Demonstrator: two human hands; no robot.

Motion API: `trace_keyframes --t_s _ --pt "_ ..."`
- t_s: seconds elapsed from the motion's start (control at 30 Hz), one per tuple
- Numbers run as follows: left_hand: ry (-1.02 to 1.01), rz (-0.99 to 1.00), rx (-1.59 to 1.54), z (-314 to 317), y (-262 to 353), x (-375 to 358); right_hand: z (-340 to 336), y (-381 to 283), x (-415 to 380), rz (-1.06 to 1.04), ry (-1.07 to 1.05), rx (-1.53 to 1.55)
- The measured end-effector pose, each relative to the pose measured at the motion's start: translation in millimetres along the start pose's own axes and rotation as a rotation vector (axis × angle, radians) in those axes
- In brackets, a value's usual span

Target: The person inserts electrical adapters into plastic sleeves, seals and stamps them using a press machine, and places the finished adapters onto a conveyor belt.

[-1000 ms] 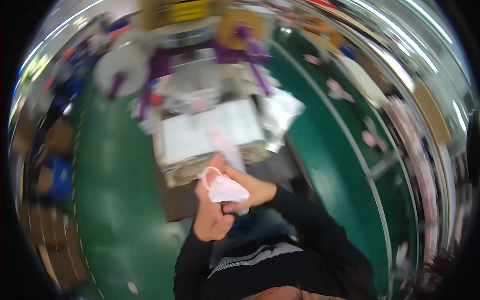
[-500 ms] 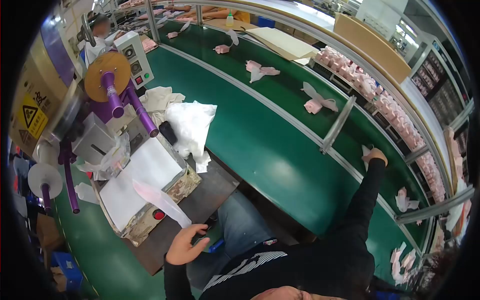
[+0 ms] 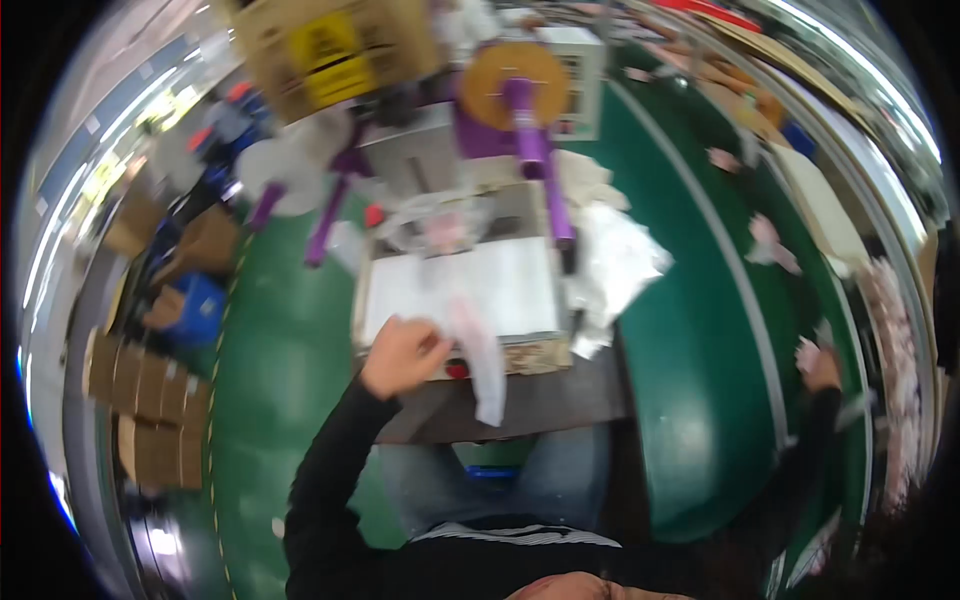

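Observation:
My left hand [image 3: 405, 358] is over the front left of the machine's white pad [image 3: 400, 290], blurred, with thumb and fingers apart and nothing visible between them. Just right of it lies a thin translucent pinkish bag [image 3: 480, 365], its lower end hanging over the pad's front edge near a red button [image 3: 457, 368]. Far to the right, my right hand [image 3: 822, 372] reaches over the dark green belt with its fingers closed on a small pink item in clear wrap [image 3: 806, 355]. Crumpled clear plastic [image 3: 440, 222] sits at the back of the pad.
White plastic bags [image 3: 612, 265] lie right of the pad. Purple rods [image 3: 557, 200] stick out above it. More pink wrapped pieces [image 3: 770, 245] lie along the belt behind a metal rail [image 3: 735, 255]. A blue bin [image 3: 195, 308] and cardboard boxes [image 3: 150, 385] stand at left.
The view has swung left, bringing the machine to the middle. My left hand has moved from the bag's lower end up beside it. My right hand is still over the belt.

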State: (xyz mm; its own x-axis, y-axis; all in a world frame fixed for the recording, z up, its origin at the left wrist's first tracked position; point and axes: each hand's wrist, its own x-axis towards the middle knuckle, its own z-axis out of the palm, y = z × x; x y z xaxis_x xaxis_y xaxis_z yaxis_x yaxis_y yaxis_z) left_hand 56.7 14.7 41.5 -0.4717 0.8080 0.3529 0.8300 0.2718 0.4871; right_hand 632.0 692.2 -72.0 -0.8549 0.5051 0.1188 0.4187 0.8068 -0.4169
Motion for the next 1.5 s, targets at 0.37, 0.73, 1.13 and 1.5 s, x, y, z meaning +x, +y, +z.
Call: trace_keyframes --t_s 0.37,0.73,1.13,1.5 --pt "0.330 -0.299 -0.091 90.7 -87.9 109.0 -55.7 -428.0 18.0 0.066 0.112 0.535" --pt "0.375 0.087 -0.977 16.3 -38.4 -22.8 157.5 -622.0 223.4 -0.020 -0.402 0.471" --pt "0.345 -0.220 -1.579 7.7 -60.2 -155.9 247.8 -695.9 347.4 -0.290 0.146 -0.272" --pt "0.575 -0.409 -1.417 9.5 -82.7 -170.3 255.2 -705.3 351.7 -0.276 0.154 -0.445"
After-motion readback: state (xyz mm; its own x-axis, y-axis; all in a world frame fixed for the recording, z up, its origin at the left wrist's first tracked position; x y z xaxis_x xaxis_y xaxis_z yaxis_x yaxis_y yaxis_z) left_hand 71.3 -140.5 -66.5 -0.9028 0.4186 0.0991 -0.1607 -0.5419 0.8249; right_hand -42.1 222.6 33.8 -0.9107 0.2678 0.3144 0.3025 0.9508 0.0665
